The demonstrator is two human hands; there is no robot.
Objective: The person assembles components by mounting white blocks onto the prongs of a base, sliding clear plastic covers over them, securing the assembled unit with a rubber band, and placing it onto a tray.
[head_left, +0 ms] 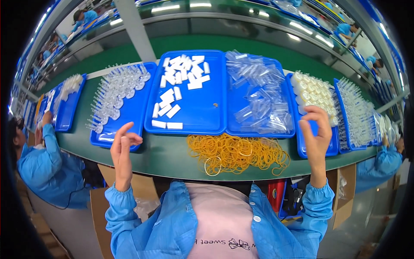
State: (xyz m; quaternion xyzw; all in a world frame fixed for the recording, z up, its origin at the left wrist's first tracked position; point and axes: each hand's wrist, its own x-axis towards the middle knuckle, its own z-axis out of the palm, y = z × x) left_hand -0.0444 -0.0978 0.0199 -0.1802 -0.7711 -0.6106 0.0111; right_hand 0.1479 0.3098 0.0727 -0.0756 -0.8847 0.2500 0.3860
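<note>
I seem between picks: my left fingers (117,140) and right fingers (319,119) loosely parted, apparently empty; white cups (308,89) would need pinching

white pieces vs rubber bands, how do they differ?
Shape: the white pieces are rectangular; the rubber bands are thin loops.
Colour: pieces white, bands mostly yellow-orange.
Place: pieces lie in a blue tray, bands on the green table.
Shared: both are numerous, loose and partly overlapping.

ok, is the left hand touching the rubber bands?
Apart: the head view shows green table between the left hand and the yellow rubber bands.
</note>
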